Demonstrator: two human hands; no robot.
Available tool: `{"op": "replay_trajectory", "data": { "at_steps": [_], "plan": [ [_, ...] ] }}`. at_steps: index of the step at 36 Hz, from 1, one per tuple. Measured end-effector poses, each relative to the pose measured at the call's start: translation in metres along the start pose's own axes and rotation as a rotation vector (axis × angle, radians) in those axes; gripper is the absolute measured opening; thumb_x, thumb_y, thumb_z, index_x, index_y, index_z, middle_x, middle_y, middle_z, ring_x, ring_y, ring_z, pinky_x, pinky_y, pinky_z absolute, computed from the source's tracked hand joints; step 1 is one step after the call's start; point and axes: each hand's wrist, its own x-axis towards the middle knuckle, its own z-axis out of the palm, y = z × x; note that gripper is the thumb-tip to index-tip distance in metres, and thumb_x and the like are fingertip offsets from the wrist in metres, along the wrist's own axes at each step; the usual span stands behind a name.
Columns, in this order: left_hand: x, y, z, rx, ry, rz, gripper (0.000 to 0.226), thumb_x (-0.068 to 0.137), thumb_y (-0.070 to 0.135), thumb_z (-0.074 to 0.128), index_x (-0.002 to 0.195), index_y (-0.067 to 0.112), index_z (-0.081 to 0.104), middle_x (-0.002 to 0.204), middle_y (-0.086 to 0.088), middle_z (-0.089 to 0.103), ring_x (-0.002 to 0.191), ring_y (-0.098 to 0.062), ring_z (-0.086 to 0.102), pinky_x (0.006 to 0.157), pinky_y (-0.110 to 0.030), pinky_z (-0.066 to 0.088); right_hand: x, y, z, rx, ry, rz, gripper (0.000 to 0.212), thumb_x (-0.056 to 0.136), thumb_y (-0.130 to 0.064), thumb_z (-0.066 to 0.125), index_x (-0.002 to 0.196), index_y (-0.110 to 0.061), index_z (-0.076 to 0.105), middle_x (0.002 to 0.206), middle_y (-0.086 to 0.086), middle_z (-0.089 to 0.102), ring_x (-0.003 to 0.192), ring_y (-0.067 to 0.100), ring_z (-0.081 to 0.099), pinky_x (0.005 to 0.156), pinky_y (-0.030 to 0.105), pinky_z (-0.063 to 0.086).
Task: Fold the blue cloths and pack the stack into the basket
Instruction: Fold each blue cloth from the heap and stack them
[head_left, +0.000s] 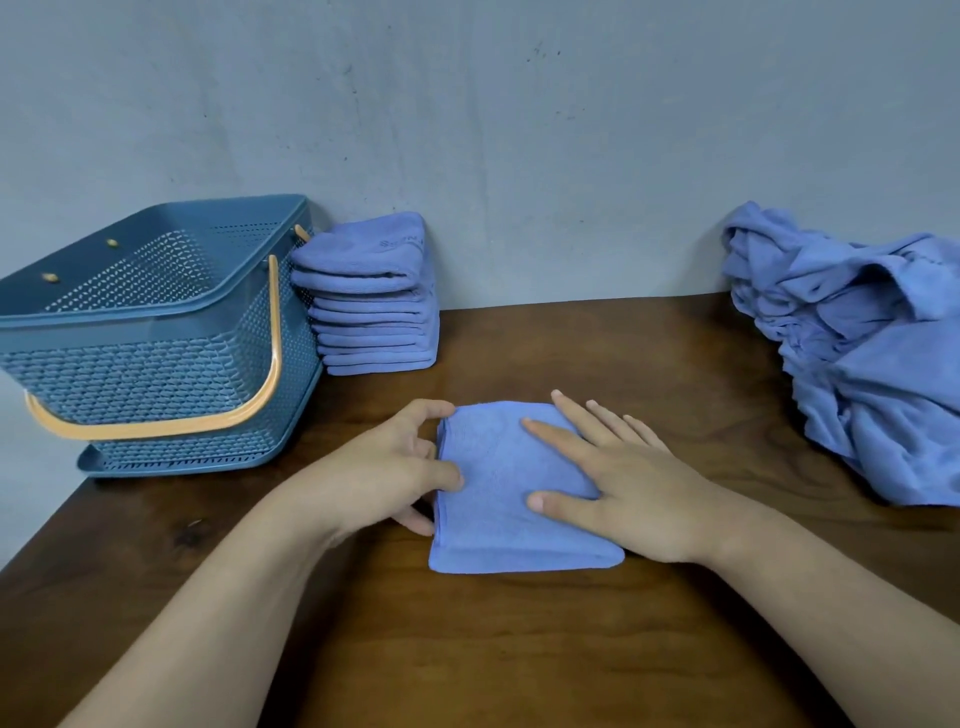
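Cloth (498, 499) folded, lying between the hands. Left hand (400, 467) pinches its edge; right hand (618, 478) lies flat, pressing. Stack (371, 301) and unpacked basket (130, 374) beyond left hand. Unfolded pile (857, 353) right of right hand. Roughly midway.

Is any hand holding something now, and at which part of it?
The left hand grips the folded cloth at its left edge. The right hand only lies flat on top of it.

place: plain home-like room | evidence: dark wooden table (519, 649), bare grey wall (519, 130), plastic basket (156, 374)
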Motion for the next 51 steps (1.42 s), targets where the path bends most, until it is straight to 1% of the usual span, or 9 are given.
{"op": "replay_trajectory", "data": {
  "at_steps": [7, 12, 18, 24, 28, 36, 41, 45, 51],
  "plan": [
    [-0.006, 0.004, 0.002, 0.295, 0.148, 0.034, 0.072, 0.090, 0.021, 0.075, 0.149, 0.036, 0.038, 0.076, 0.007, 0.064, 0.071, -0.010, 0.066, 0.063, -0.033, 0.061, -0.001, -0.006, -0.001, -0.033, 0.002, 0.031, 0.099, 0.074, -0.104, 0.031, 0.158, -0.064, -0.006, 0.167, -0.030, -0.027, 0.160, 0.012, -0.018, 0.132, 0.045, -0.002],
    [-0.009, 0.006, 0.026, 0.628, 0.575, 0.406, 0.056, 0.091, 0.020, 0.056, 0.145, 0.030, 0.043, 0.107, 0.013, 0.060, 0.106, -0.011, 0.056, 0.086, -0.037, 0.051, -0.002, -0.017, -0.002, -0.127, 0.039, 0.045, 0.114, 0.070, -0.106, 0.030, 0.165, -0.049, 0.000, 0.170, -0.022, -0.026, 0.160, 0.014, -0.023, 0.131, 0.053, 0.001],
    [-0.003, -0.004, 0.058, 0.809, 0.121, 0.452, 0.060, 0.111, 0.041, 0.036, 0.167, 0.041, 0.015, 0.171, 0.026, 0.016, 0.156, 0.009, 0.005, 0.131, -0.030, 0.011, 0.003, -0.012, 0.003, -0.075, 0.001, -0.025, 0.117, 0.074, -0.105, 0.030, 0.165, -0.045, -0.011, 0.169, -0.025, -0.027, 0.155, 0.001, -0.028, 0.131, 0.049, -0.003],
    [0.001, -0.012, 0.044, 0.971, 0.034, 0.209, 0.085, 0.095, 0.085, 0.018, 0.163, 0.048, -0.016, 0.167, 0.027, -0.030, 0.149, 0.006, -0.035, 0.132, -0.043, -0.009, -0.001, 0.001, -0.003, 0.054, -0.050, -0.041, 0.105, 0.079, -0.100, 0.035, 0.162, -0.054, -0.010, 0.164, -0.036, -0.029, 0.150, -0.009, -0.030, 0.130, 0.036, -0.008],
    [0.001, -0.013, 0.044, 0.928, 0.032, 0.174, 0.108, 0.082, 0.098, 0.029, 0.163, 0.046, -0.020, 0.165, 0.026, -0.035, 0.148, 0.005, -0.039, 0.132, -0.044, -0.008, 0.001, 0.008, -0.003, 0.135, 0.189, 0.094, 0.081, 0.094, -0.083, 0.027, 0.165, -0.044, 0.021, 0.172, -0.026, 0.011, 0.158, -0.002, 0.004, 0.131, 0.037, 0.008],
    [0.005, -0.013, 0.046, 0.933, 0.018, 0.140, 0.117, 0.076, 0.103, 0.028, 0.161, 0.044, -0.026, 0.164, 0.022, -0.039, 0.148, -0.010, -0.045, 0.131, -0.045, -0.011, 0.015, -0.011, -0.001, 0.141, 0.384, 0.300, 0.042, 0.088, -0.073, 0.059, 0.102, -0.034, 0.062, 0.123, -0.019, 0.057, 0.132, 0.009, 0.043, 0.099, 0.031, 0.027],
    [0.004, -0.014, 0.046, 0.743, 0.028, 0.139, 0.111, 0.078, 0.100, 0.035, 0.164, 0.050, -0.014, 0.164, 0.032, -0.031, 0.151, -0.008, -0.038, 0.130, -0.041, -0.010, 0.020, -0.011, 0.001, 0.346, 0.375, 0.325, 0.030, 0.088, -0.060, 0.072, 0.087, -0.031, 0.064, 0.147, -0.016, 0.055, 0.157, 0.014, 0.022, 0.122, 0.045, 0.026],
    [0.017, -0.012, 0.041, 0.265, 0.432, 0.263, 0.071, 0.101, 0.066, 0.048, 0.163, 0.039, 0.028, 0.171, 0.019, 0.022, 0.160, -0.006, 0.014, 0.128, -0.032, 0.018, 0.017, -0.015, -0.003, 0.749, 0.426, 0.230, 0.020, 0.091, -0.044, 0.072, 0.089, -0.026, 0.064, 0.094, -0.002, 0.073, 0.100, 0.026, 0.070, 0.089, 0.055, 0.054],
    [0.032, -0.013, 0.034, -0.404, 0.543, 0.189, 0.053, 0.104, 0.062, 0.050, 0.151, 0.039, 0.044, 0.151, 0.011, 0.054, 0.137, -0.010, 0.055, 0.120, -0.038, 0.040, 0.008, -0.022, -0.011, 1.152, 0.468, 0.109, 0.017, 0.101, -0.022, 0.071, 0.113, -0.019, 0.060, 0.105, 0.008, 0.079, 0.100, 0.034, 0.076, 0.095, 0.063, 0.057]
  ]
}}
